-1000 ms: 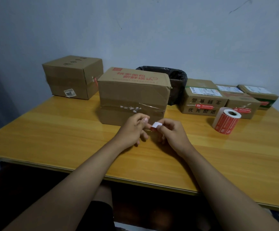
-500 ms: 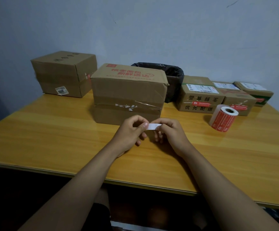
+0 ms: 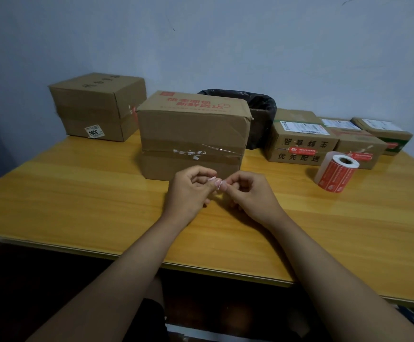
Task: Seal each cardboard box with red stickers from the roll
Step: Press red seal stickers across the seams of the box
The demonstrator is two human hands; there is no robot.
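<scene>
progress looks partial: of the brown cardboard boxes along the back of the yellow wooden worktop (image 3: 77, 206), the two low boxes right of centre, the box printed with dark characters (image 3: 299, 141) and the smaller flat box beside it (image 3: 356, 151), each carry a red sticker across the front seam, and the squat box at far left (image 3: 97, 107) shows a red patch on its side edge. whether the low box with the green band at far right (image 3: 383, 134) is sealed is too small to tell. the large centre box with red print on its lid (image 3: 193, 134) shows only clear tape and torn white scraps on its seam, so it seems to be next. both hands hover just in front of it, the left hand (image 3: 188, 191) and right hand (image 3: 248, 193) close together, fingertips pinching a small pale sticker piece (image 3: 214, 181) between them, probably peeling it from its backing. the white-cored roll of red stickers (image 3: 337, 175) lies tilted on the worktop to the right, near the sealed boxes and well apart from the hands. a black-lined bin (image 3: 262, 107) stands behind the centre box. the near half of the worktop is bare up to its front edge, so there is room to lift the sticker forward to the seam.
</scene>
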